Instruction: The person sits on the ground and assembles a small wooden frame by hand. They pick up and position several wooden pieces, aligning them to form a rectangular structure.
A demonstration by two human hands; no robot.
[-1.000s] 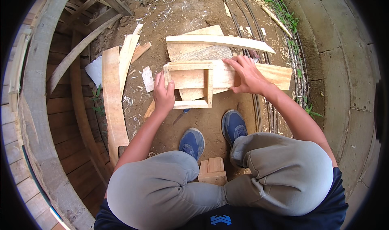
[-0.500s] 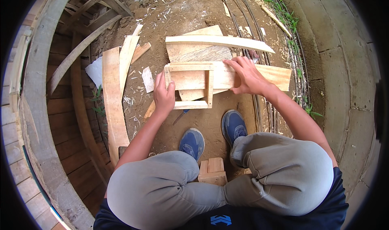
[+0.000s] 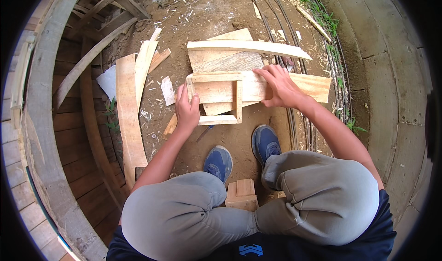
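A small rectangular wooden frame (image 3: pixel 238 103) is held level in front of my knees, with my left hand (image 3: pixel 187 111) closed round its left side, thumb on top. Beneath the frame runs a long pale board (image 3: pixel 313 87), which sticks out to the right. My right hand (image 3: pixel 284 88) spans this board just right of the frame, fingers at the far edge and thumb at the near edge. Part of the board shows through the frame's opening. Whether the two pieces are fastened together cannot be seen.
Beyond the frame lie more boards, topped by a narrow strip (image 3: pixel 248 48). Long planks (image 3: pixel 128 100) lie at the left beside a timber structure (image 3: pixel 43 123). Metal rods (image 3: pixel 269 12) cross the dirt, near a concrete edge (image 3: pixel 382 77). Wood blocks (image 3: pixel 241 194) sit between my legs.
Hardly anything differs. My left hand and the near edge of the frame have shifted very slightly; both hands keep the same grip.
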